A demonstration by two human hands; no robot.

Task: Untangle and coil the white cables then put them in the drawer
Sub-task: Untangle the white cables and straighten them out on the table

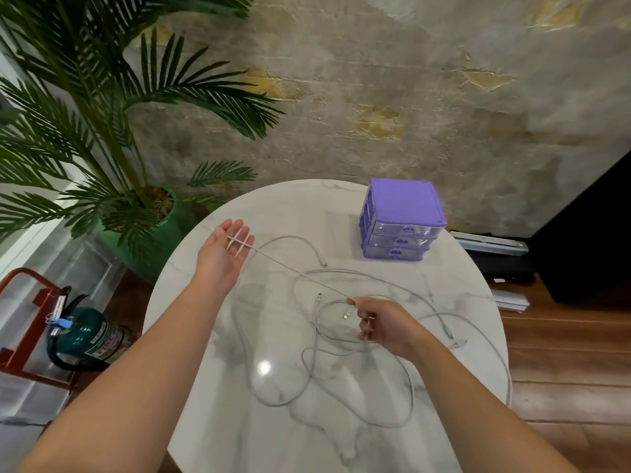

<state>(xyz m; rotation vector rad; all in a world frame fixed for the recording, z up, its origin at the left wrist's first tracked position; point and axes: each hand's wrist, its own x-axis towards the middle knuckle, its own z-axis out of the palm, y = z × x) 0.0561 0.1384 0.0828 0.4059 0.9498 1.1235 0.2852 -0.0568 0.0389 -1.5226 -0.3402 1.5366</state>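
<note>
While the left hand (pixel 223 249) lies palm-up with one white cable (pixel 300 274) threaded between its straight fingers, the right hand (pixel 382 324) pinches that cable taut above the other tangled cables (pixel 341 356) on the marble tabletop (pixel 239 421), near the purple three-drawer organizer (pixel 401 221).

Green fire extinguisher (pixel 89 336): red label, letters possibly "FIRE", blurred; nothing else legible.

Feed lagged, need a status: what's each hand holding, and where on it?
Both hold one white cable: left hand has it across open fingers, right hand pinches it further along.
</note>
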